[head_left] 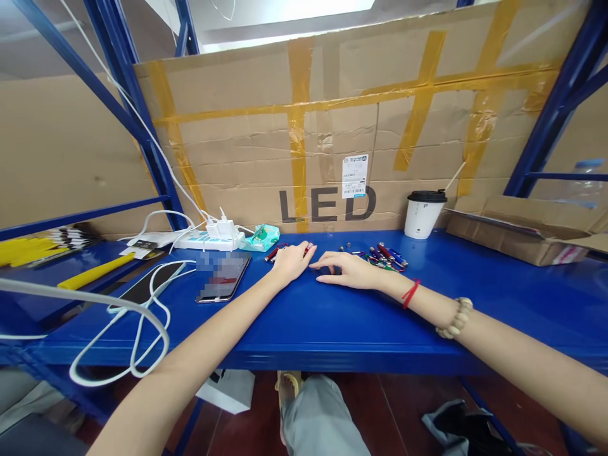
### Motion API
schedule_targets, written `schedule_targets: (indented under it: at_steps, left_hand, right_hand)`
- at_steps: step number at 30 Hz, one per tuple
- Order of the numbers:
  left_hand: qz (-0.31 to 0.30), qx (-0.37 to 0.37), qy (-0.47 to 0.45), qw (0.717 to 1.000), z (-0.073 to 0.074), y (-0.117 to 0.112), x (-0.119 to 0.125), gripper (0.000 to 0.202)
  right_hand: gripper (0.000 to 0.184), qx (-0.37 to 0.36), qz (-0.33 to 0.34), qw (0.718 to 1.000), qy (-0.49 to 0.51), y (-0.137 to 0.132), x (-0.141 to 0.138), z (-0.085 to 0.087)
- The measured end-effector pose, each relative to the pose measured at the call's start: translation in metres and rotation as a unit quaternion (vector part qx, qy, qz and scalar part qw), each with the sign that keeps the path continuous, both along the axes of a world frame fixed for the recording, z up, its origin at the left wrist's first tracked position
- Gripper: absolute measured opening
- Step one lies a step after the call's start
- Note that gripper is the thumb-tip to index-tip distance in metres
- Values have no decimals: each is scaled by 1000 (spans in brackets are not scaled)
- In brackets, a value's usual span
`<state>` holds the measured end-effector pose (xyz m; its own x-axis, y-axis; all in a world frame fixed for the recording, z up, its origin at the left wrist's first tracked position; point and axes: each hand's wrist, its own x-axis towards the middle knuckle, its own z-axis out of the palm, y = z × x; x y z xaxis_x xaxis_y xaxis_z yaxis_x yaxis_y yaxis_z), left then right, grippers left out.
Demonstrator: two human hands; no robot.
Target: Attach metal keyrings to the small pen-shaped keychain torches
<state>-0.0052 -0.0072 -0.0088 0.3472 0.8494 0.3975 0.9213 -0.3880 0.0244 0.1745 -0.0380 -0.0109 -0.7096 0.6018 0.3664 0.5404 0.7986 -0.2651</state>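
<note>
Nearest, to the left of the phone (227,277) and spilling toward the viewer past the front edge of the blue table (308,323), a white cable (95,298) lies in loose loops. Just right of the phone, the left hand (291,263) rests over slim red pieces (272,255), with a bit of red and silver at its fingers; I cannot tell whether its grip has closed on one or merely covers it. Farther right of the phone, the right hand (349,271) has a released grip – thumb and forefinger apart, nothing seen between them. Beyond that hand, well right of the phone, lies a loose heap of slim red, blue and metallic pieces (387,256).

The step in hand appears to be fingering these small pieces; handling one alone would call for a fine fingertip pinch, since the heap lies tangled together.

Beyond the phone are a power strip with white plugs (221,231) and, to their right, a green packet (262,238) crowding the left hand. Far right of the phone stand a lidded cup (422,218) and an open carton (517,237) – both apart from the hands. Behind everything beyond the phone rises a taped cardboard sheet (237,164).
</note>
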Motion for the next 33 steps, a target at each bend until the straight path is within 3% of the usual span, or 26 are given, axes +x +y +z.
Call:
schedule_targets:
  at_steps: [8, 16, 22, 28, 33]
  left_hand:
    - [41, -47, -160, 985, -3, 7, -7, 46]
    - [58, -39, -187, 980, -1, 7, -6, 41]
    - [46, -45, -178, 982, -2, 11, -7, 44]
    - [31, -36, -139, 989, -2, 10, -7, 44]
    - [-46, -26, -36, 998, 2, 3, -5, 41]
  right_hand:
    - [52, 38, -43, 998, -20, -1, -17, -6]
    - [42, 31, -39, 998, -44, 13, -30, -4]
    - [25, 27, -90, 996, -6, 17, -39, -4]
    - [19, -22, -144, 989, 25, 16, -40, -4]
    - [22, -101, -120, 987, 31, 19, -28, -1]
